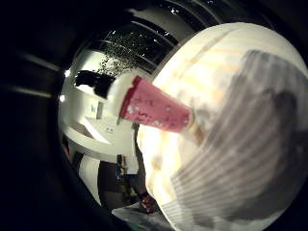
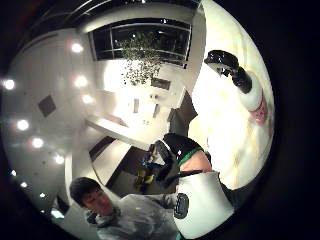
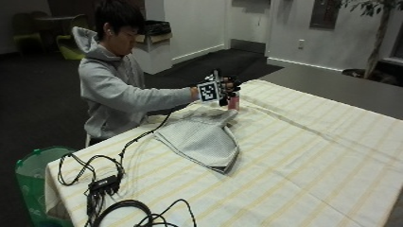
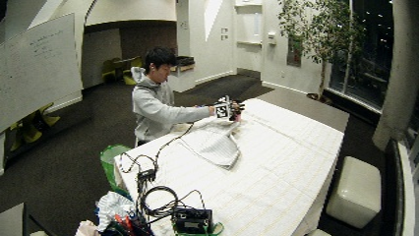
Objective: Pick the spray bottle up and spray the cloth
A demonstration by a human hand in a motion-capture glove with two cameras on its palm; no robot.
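A person sits at the table's far side. In the outside view their gloved right hand (image 3: 223, 90) is raised at the far end of the cloth, fingers curled round the top of a spray bottle (image 3: 233, 102) with a pink label. The bottle stands upright, low over the striped tablecloth (image 3: 315, 156); whether it touches it I cannot tell. A folded grey cloth (image 3: 203, 137) lies just in front of the hand. In the little finger side palm view the bottle (image 1: 154, 111) crosses close to the palm, with the grey cloth (image 1: 250, 159) behind it. The thumb side palm view shows the bottle's black spray head (image 2: 223, 61).
Black cables and a small black box (image 3: 104, 184) lie on the near left part of the table. A green bin (image 3: 31, 175) stands on the floor by that corner. Bags and gear (image 4: 190, 220) sit at the near end, and a white stool (image 4: 357, 191) stands to the right.
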